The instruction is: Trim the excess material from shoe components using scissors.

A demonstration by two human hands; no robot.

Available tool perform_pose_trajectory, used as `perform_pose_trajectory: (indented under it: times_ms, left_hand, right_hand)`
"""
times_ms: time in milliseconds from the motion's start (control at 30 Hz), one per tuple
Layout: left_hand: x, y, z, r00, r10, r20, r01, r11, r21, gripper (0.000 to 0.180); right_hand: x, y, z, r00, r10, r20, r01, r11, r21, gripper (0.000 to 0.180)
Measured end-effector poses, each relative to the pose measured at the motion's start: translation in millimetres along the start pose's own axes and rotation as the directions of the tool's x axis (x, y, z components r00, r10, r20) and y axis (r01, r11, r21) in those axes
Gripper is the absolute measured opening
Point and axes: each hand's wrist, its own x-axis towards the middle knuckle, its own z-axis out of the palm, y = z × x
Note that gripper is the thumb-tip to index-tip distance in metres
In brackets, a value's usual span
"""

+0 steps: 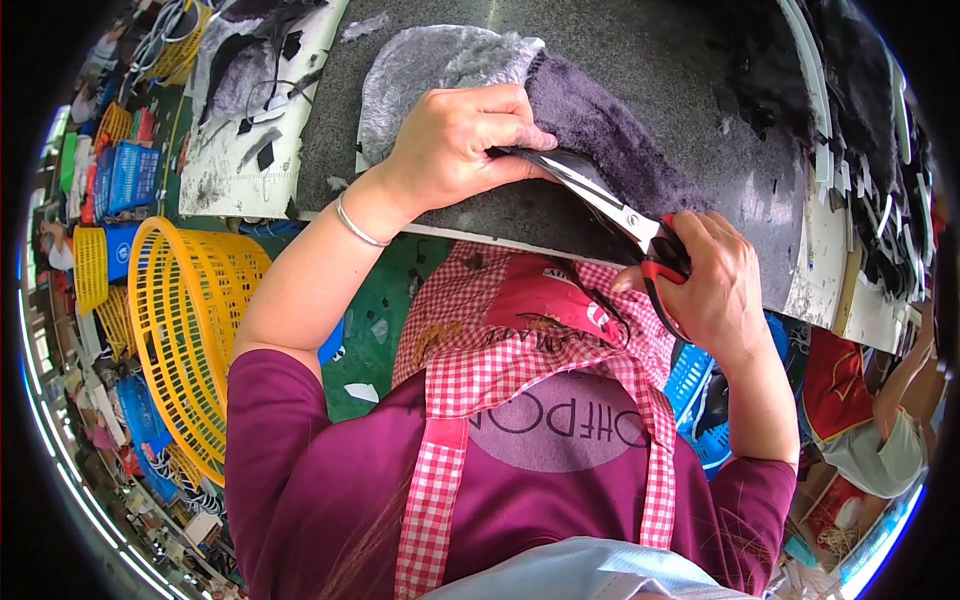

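Observation:
My right hand is closed round the red and black handles of a pair of scissors. The blades point up and left along the edge of a dark purple-grey plush piece. With fingers pinched, my left hand grips that piece's near edge beside the blade tips. How far the blades are apart is partly hidden by the dark fabric. A lighter grey plush piece lies flat on the dark work surface, just beyond my left hand and touching the dark piece.
Black furry strips with white edges hang at the table's right. A white board with black and grey scraps lies at the left. A yellow basket stands below on the left, with more blue and yellow baskets behind. Another person's arm shows far right.

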Motion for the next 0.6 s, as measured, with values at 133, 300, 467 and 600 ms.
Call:
perform_pose_trajectory:
  times_ms: [133, 300, 467, 600]
  left_hand:
    - [0, 2, 1, 0.999, 0.035, 0.009, -0.035, 0.999, -0.025, 0.034]
    - [0, -2, 6, 0.993, 0.115, -0.024, -0.115, 0.993, -0.006, 0.036]
    - [0, -5, 10, 0.978, 0.206, -0.04, -0.205, 0.978, 0.029, 0.039]
    - [1, -4, 9, 0.963, 0.264, -0.051, -0.257, 0.96, 0.115, 0.04]
  right_hand:
    - [-2, 4, -1, 0.998, 0.006, 0.068, -0.009, 0.999, 0.042, 0.035]
    - [-4, 5, -5, 0.995, 0.038, 0.093, -0.047, 0.995, 0.092, 0.034]
    - [-5, 6, -9, 0.982, 0.065, 0.179, -0.092, 0.985, 0.148, 0.037]
    - [-8, 7, -3, 0.994, 0.044, 0.1, -0.056, 0.99, 0.129, 0.051]
